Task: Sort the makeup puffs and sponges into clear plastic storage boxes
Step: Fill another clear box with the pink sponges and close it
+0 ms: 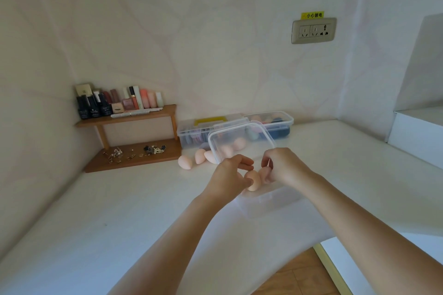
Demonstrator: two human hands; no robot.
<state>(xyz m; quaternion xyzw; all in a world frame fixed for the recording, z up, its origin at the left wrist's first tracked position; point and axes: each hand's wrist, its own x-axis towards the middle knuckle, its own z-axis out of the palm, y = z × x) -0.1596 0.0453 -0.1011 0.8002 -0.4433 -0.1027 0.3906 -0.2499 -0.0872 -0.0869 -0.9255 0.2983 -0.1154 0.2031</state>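
Observation:
A clear plastic box (271, 201) sits open on the white counter, its hinged lid (242, 141) raised behind my hands. My left hand (230, 177) grips a peach egg-shaped sponge (253, 181) over the box. My right hand (282, 165) pinches a second peach sponge (263, 173) right beside it. Several more peach sponges (199, 157) lie on the counter left of the lid, and two show through the lid. Behind stand two closed clear boxes (191, 133) with coloured puffs inside.
A small wooden two-tier shelf (134, 118) at the back left carries nail polish bottles and cosmetics above, small jewellery below. A wall socket (313, 30) is at the upper right. A white step (417, 136) rises on the right. Wooden floor (299, 275) shows beyond the counter's front edge.

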